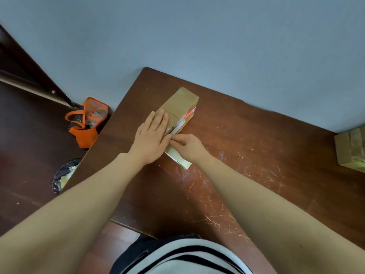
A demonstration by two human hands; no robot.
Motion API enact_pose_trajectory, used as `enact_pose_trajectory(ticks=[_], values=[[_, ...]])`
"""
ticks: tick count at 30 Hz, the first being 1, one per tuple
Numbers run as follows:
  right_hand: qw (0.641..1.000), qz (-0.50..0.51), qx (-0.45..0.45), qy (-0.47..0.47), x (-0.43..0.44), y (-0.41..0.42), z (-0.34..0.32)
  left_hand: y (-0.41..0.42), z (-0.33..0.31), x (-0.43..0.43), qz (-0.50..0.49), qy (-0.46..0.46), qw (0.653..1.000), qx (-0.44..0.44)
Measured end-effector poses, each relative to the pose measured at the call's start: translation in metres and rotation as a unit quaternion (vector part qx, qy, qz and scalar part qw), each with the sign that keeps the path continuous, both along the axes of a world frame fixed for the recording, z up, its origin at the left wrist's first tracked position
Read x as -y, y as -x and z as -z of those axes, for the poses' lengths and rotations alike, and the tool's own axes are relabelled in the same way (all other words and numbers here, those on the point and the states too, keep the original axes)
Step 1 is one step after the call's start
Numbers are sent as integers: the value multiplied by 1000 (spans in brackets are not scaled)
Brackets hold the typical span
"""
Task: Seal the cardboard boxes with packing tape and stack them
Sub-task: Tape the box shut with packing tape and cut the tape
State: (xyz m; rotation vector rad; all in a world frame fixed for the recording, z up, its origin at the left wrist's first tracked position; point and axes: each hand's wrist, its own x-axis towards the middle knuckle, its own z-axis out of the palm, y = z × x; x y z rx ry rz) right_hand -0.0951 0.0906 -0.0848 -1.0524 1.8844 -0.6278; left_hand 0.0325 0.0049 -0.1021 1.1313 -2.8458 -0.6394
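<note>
Cardboard box [180,103], lying on table [256,165]: left grip [152,137] flat, fingers straight, pressing its top; right grip [187,146] curled, fingertips pinching its near edge.

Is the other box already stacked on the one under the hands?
No, the other box sits at the table's right edge, well apart from the box under the left hand.

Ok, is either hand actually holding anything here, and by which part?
The left hand lies flat on the cardboard box, gripping nothing. The right hand pinches at its near right edge; tape or flap, unclear.
</note>
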Motion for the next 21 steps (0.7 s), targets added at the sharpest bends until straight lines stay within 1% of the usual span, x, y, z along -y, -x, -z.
enact_pose_trajectory(ticks=[2, 3, 4, 5, 6, 7, 8, 9, 10, 11, 13, 14, 16, 17, 19, 21], values=[[998, 22, 54, -9, -3, 0, -10, 0, -4, 1, -17, -15, 1000, -19], [997, 31, 74, -3, -5, 2, -18, -1, -5, 2, -33, -19, 998, -46], [996, 34, 88, 6, -8, 5, -26, -1, -10, 3, -58, -38, 993, -93], [994, 32, 103, 18, -12, 9, -34, -2, -13, 4, -94, -84, 981, -149], [991, 26, 125, 30, -16, 13, -42, -3, -15, 2, -134, -159, 956, -208], [987, 20, 152, 41, -20, 17, -48, -6, -15, -1, -177, -251, 915, -261], [982, 16, 180, 48, -22, 19, -54, -8, -16, -2, -217, -338, 866, -298], [978, 14, 203, 50, -24, 19, -56, -11, -15, -3, -252, -403, 822, -313], [975, 14, 217, 52, -25, 16, -56, -14, -10, -2, -278, -435, 798, -310], [974, 16, 220, 53, -23, 11, -55, -15, -5, -2, -295, -436, 796, -298], [977, 32, 203, 55, -12, -2, -46, -17, 3, -1, -329, -376, 819, -282], [979, 46, 189, 60, -3, -8, -42, -17, 5, -3, -353, -354, 819, -283], [983, 65, 157, 66, 16, -14, -38, -22, 8, -9, -361, -354, 809, -299], [986, 66, 138, 61, 24, -15, -37, -26, 9, -15, -337, -351, 824, -290], [992, 55, 107, 48, 35, -16, -36, -30, 19, -29, -254, -322, 884, -223], [993, 52, 91, 47, 40, -18, -37, -26, 29, -40, -207, -271, 926, -164]])
